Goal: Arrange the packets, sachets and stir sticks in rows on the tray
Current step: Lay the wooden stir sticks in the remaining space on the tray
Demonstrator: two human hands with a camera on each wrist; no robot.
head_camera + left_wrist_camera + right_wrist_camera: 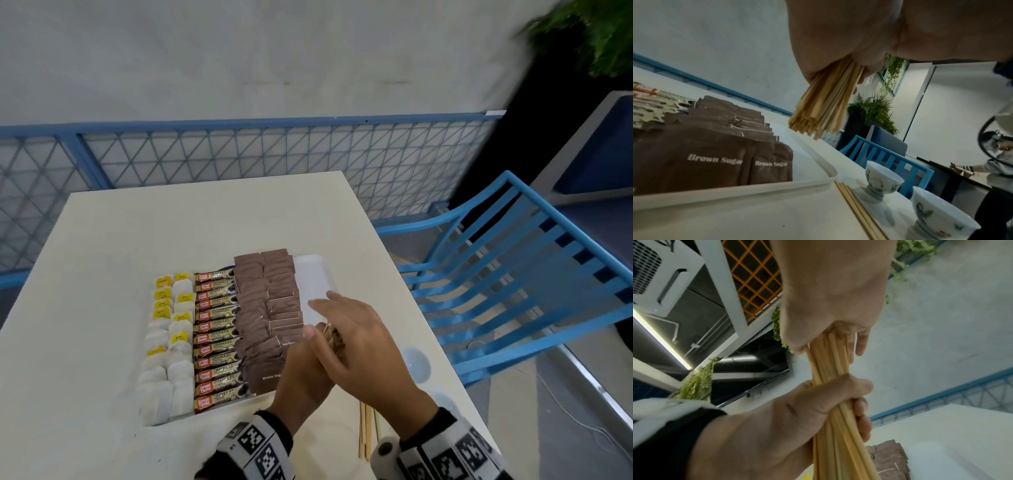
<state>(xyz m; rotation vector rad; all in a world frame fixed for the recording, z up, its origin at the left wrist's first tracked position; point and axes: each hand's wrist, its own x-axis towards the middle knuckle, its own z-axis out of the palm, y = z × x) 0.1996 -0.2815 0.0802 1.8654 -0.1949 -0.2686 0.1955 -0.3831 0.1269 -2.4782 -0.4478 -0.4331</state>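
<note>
My left hand [308, 370] grips a thick bundle of wooden stir sticks [330, 334] upright above the tray's near right corner. My right hand [356, 339] closes over the bundle's upper ends, index finger stretched forward. The right wrist view shows the right hand [830, 296] pinching the stick tops [828, 356] and the left hand [777, 426] wrapped round them lower down. On the white tray [315, 281] lie rows of tea bags [168, 342], coffee packets [215, 329] and brown sugar sachets [267, 308]. The tray's right strip is bare.
Three loose stir sticks [368, 431] lie on the table [171, 222] just off the tray's near right corner. Two small painted cups [882, 180] [939, 212] stand right of them. A blue slatted chair [513, 274] is beyond the table's right edge.
</note>
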